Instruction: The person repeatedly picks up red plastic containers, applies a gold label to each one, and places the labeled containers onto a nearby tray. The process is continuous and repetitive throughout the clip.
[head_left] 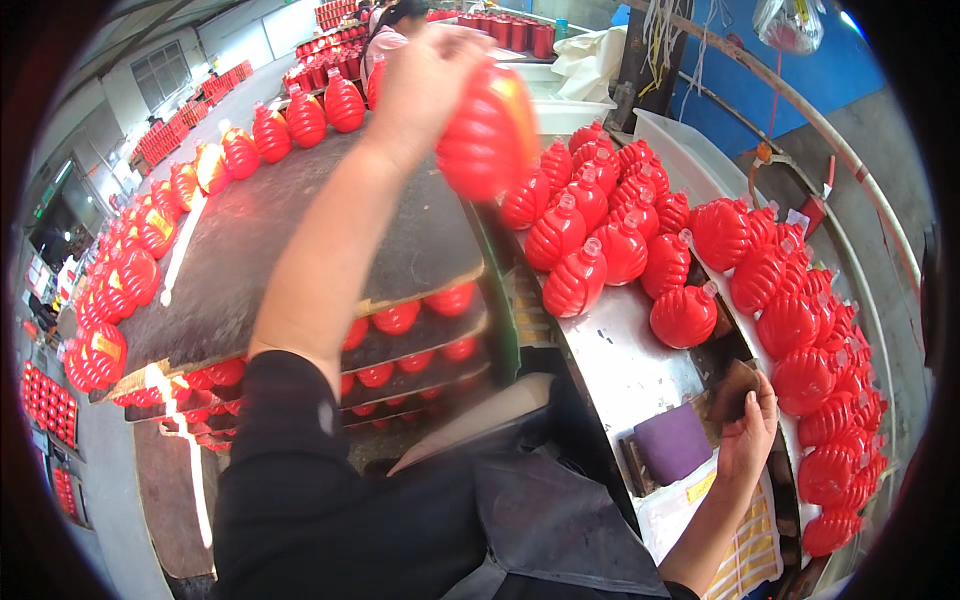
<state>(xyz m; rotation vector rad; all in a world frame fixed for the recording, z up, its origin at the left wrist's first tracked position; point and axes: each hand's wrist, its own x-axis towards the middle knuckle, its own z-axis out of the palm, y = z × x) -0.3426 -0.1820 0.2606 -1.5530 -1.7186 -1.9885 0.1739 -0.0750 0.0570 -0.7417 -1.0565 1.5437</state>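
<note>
Raised at the top centre, my left hand point(428, 95) is closed on a red ridged bottle point(485, 140) with a yellow-orange label; both are somewhat blurred, and its neck is hidden by my fingers. At the lower right, my right hand point(748, 432) pinches the edge of a small brown piece point(733, 391), which could be cloth or a pad. Beside it, a purple pad point(673, 443) rests on the metal worktop point(615, 350). Several red bottles point(622, 248) with clear necks stand or lean together farther up that worktop.
To my left, a dark board point(330, 235) carries a curved row of labelled bottles point(240, 150) along its edge. Boards with more bottles are stacked below. At the right, bottles point(800, 330) fill a long white trough. A curved metal rail point(830, 130) passes above it. Another person point(390, 35) is far ahead.
</note>
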